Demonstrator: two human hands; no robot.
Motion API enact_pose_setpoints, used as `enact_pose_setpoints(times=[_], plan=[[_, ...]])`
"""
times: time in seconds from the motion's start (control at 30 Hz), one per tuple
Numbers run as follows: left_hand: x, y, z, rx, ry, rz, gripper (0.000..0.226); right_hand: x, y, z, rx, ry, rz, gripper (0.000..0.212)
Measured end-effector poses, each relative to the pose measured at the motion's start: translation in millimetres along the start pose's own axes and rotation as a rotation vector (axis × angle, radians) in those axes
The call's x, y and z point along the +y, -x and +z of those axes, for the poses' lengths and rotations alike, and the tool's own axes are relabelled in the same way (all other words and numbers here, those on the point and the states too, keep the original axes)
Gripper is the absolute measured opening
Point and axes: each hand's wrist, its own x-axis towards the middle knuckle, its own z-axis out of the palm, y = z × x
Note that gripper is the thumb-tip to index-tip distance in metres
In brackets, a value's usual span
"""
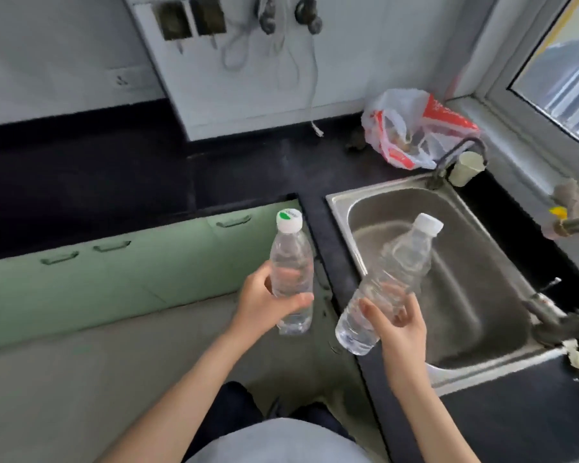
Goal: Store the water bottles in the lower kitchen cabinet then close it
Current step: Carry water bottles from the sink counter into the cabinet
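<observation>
Green lower cabinet doors (168, 259), shut, with recessed handles, run along the left under a black worktop (248, 168).
Left hand (264, 300): fingers wrapped around the lower half of a clear water bottle (290, 269), which is held upright in the air in front of the cabinet doors; its white cap (288, 220) bears a green mark.
Right hand (401, 327): palm up, fingers curled under and around a second clear water bottle (386, 289), gripping it near its base. This bottle tilts up and to the right, its plain white cap (428, 223) over the steel sink (465, 365).
Sink basin: set into the worktop at right, with a dark tap (458, 153) at its far corner.
White cup (465, 168): just beside the tap.
Red-and-white plastic bag (415, 128): lying crumpled on the worktop behind the sink, near the window (562, 61).
</observation>
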Motion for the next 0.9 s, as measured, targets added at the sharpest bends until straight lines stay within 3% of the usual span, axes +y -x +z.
enact_pose_setpoints(times=[0.2, 0.37, 0.53, 0.77, 0.9], plan=[[-47.0, 47.7, -89.5, 0.387, 0.183, -0.130, 0.036, 20.1, -6.7, 80.1, -0.347, 0.159, 0.012, 0.036], [-114.2, 118.8, -158.4, 0.621, 0.314, -0.350, 0.056, 56.1, 27.7, 162.8, -0.619, 0.356, 0.057, 0.033], [-184.3, 201.7, -229.2, 0.848, 0.313, -0.525, 0.060, 91.5, 94.0, 265.8, -0.853, 0.513, 0.061, 0.029], [-235.1, 305.6, -342.9, 1.132, 0.344, -0.558, 0.032, 123.3, 202.4, 419.3, -1.154, 0.598, 0.027, 0.035], [-251.0, 344.0, -398.7, 1.286, 0.410, -0.564, 0.042, 127.3, 252.1, 495.6, -1.292, 0.607, -0.001, 0.036]])
